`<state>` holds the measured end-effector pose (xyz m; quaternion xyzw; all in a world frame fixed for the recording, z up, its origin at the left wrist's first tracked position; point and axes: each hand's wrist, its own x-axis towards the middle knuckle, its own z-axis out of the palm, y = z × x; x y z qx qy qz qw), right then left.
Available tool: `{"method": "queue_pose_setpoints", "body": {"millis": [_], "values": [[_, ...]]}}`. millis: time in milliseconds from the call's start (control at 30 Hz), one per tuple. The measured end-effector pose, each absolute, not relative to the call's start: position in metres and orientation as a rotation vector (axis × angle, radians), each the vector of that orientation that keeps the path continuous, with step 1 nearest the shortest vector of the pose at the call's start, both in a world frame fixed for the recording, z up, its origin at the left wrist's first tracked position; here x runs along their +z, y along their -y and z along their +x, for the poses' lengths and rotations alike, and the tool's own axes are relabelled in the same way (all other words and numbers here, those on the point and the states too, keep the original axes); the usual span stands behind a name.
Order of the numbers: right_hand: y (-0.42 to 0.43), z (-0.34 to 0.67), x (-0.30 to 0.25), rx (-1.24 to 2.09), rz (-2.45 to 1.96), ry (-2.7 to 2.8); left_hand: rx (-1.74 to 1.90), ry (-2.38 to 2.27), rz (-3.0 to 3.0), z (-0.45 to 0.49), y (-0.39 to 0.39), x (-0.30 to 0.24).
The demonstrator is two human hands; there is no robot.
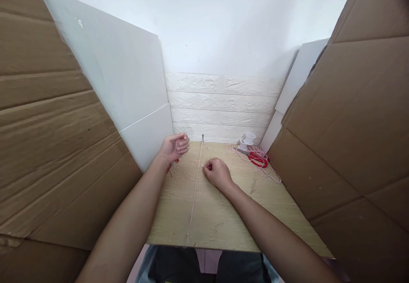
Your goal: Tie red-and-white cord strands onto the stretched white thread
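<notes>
From the dark hook ran a thin, taut cord, probably light, soft, best pinched midway; nearer and right of the hook, the right hand curled tightly, its hold unclear to me; left, the left hand curled loosely half-open, seemingly empty.

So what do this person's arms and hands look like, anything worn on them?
The left hand and right hand are bare: no gloves, watch or ring visible. The forearms are bare too, with no sleeves in view.
</notes>
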<state>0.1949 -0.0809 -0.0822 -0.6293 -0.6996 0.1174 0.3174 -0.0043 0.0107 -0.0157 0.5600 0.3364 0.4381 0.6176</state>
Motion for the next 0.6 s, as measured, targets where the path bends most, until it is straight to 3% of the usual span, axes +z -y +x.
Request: {"method": "queue_pose_setpoints", "body": {"millis": [200,400,600], "values": [[0.083,0.195,-0.079,0.338,-1.668,1.846,0.806,-1.211,1.902,0.013,-0.015,-0.03],[0.083,0.195,-0.079,0.336,-1.663,1.843,0.414,-1.124,2.097,0.014,-0.013,-0.039],[0.082,0.194,-0.08,0.314,-1.669,1.845,0.308,-1.038,2.085,0.015,-0.011,-0.041]]}}
